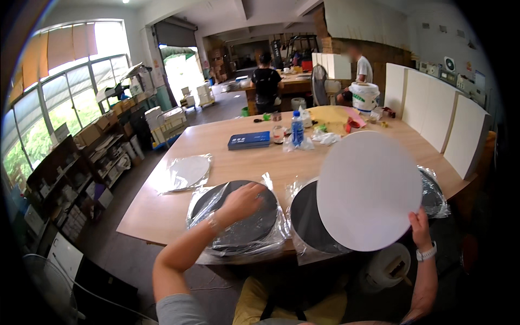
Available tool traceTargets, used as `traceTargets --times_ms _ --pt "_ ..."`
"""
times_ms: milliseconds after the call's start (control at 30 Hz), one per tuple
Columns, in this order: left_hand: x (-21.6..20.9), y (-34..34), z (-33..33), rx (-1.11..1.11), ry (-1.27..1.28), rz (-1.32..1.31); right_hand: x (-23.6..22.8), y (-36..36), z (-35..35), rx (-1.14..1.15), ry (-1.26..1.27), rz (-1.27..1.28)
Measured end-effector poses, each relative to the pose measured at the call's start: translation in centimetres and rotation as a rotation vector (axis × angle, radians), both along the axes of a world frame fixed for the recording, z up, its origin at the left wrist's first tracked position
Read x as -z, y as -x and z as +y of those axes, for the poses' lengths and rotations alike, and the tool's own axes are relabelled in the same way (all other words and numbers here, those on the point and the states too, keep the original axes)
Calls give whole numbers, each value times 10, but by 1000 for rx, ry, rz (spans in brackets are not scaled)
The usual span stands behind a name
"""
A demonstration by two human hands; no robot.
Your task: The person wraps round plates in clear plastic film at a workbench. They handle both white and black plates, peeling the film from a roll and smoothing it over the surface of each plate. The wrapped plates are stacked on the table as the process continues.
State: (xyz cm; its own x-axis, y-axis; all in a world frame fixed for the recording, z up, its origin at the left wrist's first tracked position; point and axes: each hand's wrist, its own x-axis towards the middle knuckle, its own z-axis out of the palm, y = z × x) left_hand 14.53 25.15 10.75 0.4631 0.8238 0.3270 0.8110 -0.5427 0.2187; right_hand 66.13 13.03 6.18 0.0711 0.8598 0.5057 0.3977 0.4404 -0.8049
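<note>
My right hand (420,228) grips a large white round board (368,189) by its lower right edge and holds it up, tilted. Behind and below the board, a dark round disc (311,219) in clear plastic film shows only in part. My left hand (244,203) lies over another dark round disc (238,230), also wrapped in clear film, at the table's near edge. Its fingers reach out across the film, slightly blurred, and hold nothing I can see. A further film-wrapped dark disc (431,197) sits at the right, partly hidden by the white board.
On the table (216,141) are a white disc in film (187,172), a blue box (248,140), a blue-capped bottle (297,129) and a white bucket (365,97). White panels (428,116) stand along the right. A bucket (385,268) is below the near edge. Two people are farther back.
</note>
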Motion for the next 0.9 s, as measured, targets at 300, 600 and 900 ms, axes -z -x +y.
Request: traceTargets --times_ms 300,600,900 --pt "72 91 -162 -26 58 7 2 83 -60 -214 345 756" --pt "82 79 -169 -79 -307 171 -19 152 -85 -436 550 865" --pt "118 75 -184 12 -318 26 -17 161 -110 -427 581 875"
